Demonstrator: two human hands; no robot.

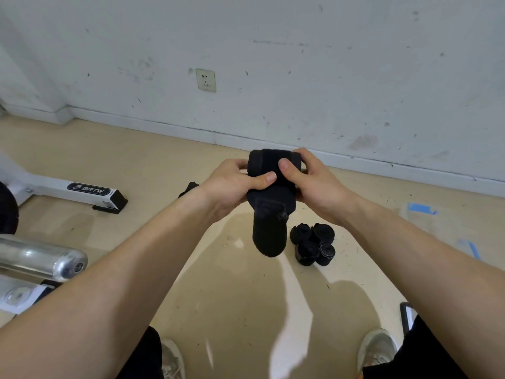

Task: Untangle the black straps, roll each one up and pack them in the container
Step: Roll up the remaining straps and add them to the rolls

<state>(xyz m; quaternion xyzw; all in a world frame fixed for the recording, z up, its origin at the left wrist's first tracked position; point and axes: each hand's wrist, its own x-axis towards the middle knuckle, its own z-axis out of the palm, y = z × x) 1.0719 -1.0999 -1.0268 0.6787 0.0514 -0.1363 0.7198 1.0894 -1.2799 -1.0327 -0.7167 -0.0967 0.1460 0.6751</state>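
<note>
A wide black strap (269,170) is held up in front of me, partly rolled at its top, with a loose end (269,236) hanging down. My left hand (232,187) grips its left side, thumb across the front. My right hand (314,184) grips the right side, thumb pressing on the roll. Several rolled black straps (313,243) lie in a cluster on the floor below and to the right. Another black strap piece (188,188) pokes out behind my left wrist. A clear plastic container (437,225) with blue tape lies on the floor at the right.
White exercise-machine base (68,191) with a black end cap stands at the left, with a chrome bar (41,259) nearer me. The white wall has a socket (205,80). My two shoes (377,348) show at the bottom, and a phone (407,315) lies by my right leg.
</note>
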